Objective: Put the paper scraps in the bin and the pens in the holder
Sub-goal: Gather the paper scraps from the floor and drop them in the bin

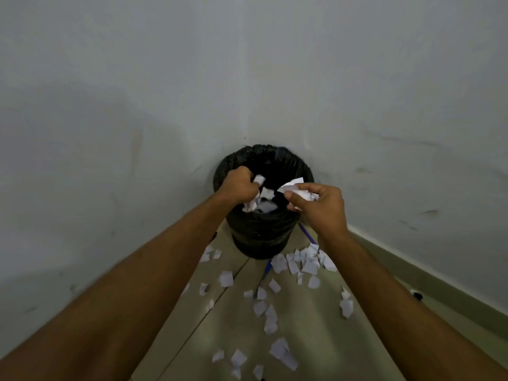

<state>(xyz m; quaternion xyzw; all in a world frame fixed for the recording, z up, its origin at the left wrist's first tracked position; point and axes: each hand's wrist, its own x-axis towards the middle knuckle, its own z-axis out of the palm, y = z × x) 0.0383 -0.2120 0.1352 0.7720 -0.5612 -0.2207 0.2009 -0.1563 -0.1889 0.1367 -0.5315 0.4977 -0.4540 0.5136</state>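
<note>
A round bin lined with a black bag stands in the corner of the room. Over its mouth my left hand grips a bunch of white paper scraps, some hanging below the fist. My right hand holds more crumpled scraps just right of it, above the rim. Several white scraps lie on the floor in front of the bin. A blue pen lies among them, and a purple pen lies by the bin's right side. No pen holder is in view.
Two pale walls meet behind the bin. The tiled floor narrows toward the corner, with a skirting strip along the right wall. A small dark object sits by that skirting.
</note>
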